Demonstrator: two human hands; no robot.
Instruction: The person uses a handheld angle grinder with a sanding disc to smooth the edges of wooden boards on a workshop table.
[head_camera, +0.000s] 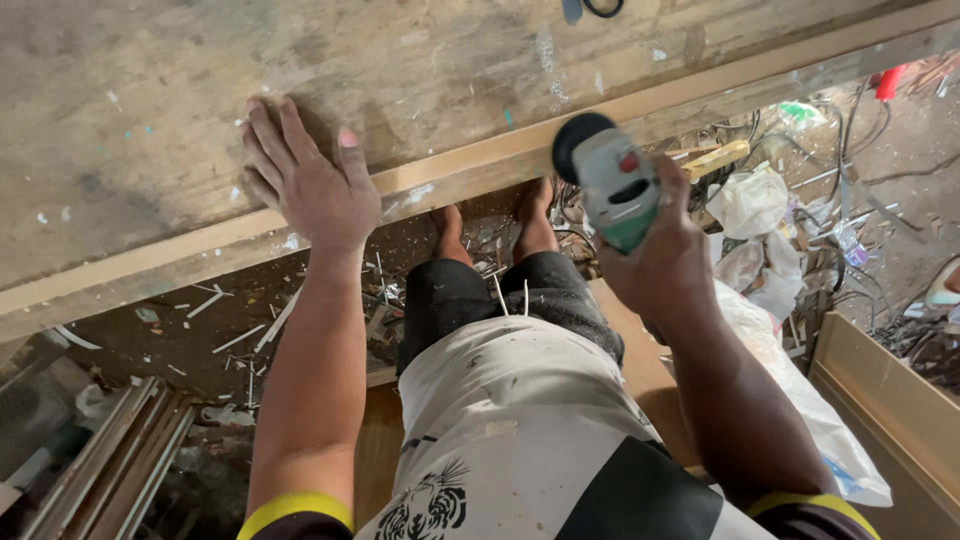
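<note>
Angle grinder (615, 180), grey-white body with green rear and red switch, black disc at front; gripped in right hand (665, 255), disc tilted against the desk's (150, 120) pale wooden edge strip (470, 170); left hand (305, 180) flat on the desk top, just above that strip.

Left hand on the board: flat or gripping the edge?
Flat. The left hand lies palm down on the wooden board, fingers spread and straight, none curled over the edge. The right hand holds an angle grinder.

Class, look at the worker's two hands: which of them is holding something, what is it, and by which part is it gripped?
The right hand grips a small green-and-grey angle grinder around its body, disc end toward the wooden board. The left hand holds nothing; it lies flat on the board.
</note>
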